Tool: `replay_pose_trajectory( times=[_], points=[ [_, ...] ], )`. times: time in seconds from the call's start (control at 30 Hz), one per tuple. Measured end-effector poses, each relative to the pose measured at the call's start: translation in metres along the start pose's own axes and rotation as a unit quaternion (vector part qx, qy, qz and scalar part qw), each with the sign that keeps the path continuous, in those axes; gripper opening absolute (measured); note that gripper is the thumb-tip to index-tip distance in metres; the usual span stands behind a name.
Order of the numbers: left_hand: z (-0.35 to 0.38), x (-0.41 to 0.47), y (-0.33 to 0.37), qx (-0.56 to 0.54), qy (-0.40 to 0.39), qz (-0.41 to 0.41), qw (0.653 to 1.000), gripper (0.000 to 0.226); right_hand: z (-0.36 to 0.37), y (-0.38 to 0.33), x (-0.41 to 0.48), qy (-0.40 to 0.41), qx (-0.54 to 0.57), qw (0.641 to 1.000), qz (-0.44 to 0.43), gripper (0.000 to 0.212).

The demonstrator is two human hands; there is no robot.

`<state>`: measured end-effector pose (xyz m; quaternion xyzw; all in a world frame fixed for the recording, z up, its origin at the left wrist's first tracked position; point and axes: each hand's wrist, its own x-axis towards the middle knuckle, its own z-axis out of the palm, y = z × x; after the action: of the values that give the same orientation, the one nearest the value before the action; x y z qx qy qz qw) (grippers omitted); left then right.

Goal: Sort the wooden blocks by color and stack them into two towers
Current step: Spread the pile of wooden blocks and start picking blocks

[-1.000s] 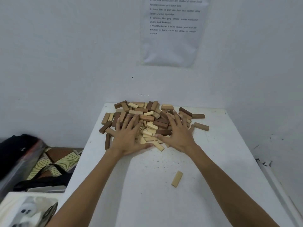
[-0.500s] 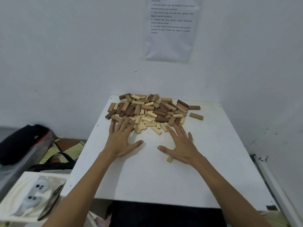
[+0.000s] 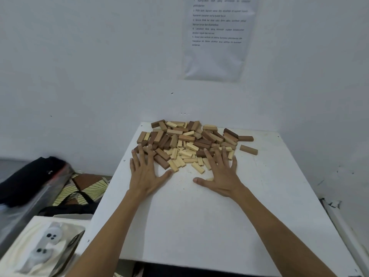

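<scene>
Wooden blocks (image 3: 191,142) lie mixed, unsorted; left hand (image 3: 144,173) and right hand (image 3: 221,174) splayed flat at pile's near edge, holding nothing, likely corralling it.

A paper sheet (image 3: 217,58) on the wall (image 3: 95,56) carries a printed numbered list. The numerals 1, 4 and 5 begin some lines; the words are too blurred to read.

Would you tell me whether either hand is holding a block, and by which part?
Nothing is held: the left hand and right hand lie flat, fingers spread, against the block pile.
</scene>
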<state>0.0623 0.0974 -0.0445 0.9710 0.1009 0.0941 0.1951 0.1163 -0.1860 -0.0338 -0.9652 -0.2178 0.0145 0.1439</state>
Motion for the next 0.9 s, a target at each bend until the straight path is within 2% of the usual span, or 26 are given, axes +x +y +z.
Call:
replay_pose_trajectory(
  times=[0.3, 0.53, 0.67, 0.73, 0.9],
  points=[
    [0.009, 0.04, 0.006, 0.002, -0.006, 0.026, 1.0, 0.116, 0.002, 0.0, 0.047, 0.043, -0.009, 0.999, -0.028, 0.111],
    [0.012, 0.029, 0.013, 0.001, 0.034, 0.072, 0.997, 0.105, -0.008, 0.014, 0.035, 0.093, 0.062, 0.994, 0.0, 0.098],
    [0.018, 0.018, 0.03, 0.026, 0.054, 0.11, 0.992, 0.102, -0.02, 0.038, 0.031, 0.143, 0.133, 0.978, 0.068, 0.087],
    [0.022, 0.015, 0.039, 0.03, 0.053, 0.129, 0.99, 0.099, -0.025, 0.06, 0.033, 0.155, 0.139, 0.97, 0.125, 0.089],
    [0.031, 0.014, 0.059, 0.051, 0.038, 0.201, 0.977, 0.095, -0.036, 0.105, 0.047, 0.125, 0.152, 0.947, 0.253, 0.094]
  ],
)
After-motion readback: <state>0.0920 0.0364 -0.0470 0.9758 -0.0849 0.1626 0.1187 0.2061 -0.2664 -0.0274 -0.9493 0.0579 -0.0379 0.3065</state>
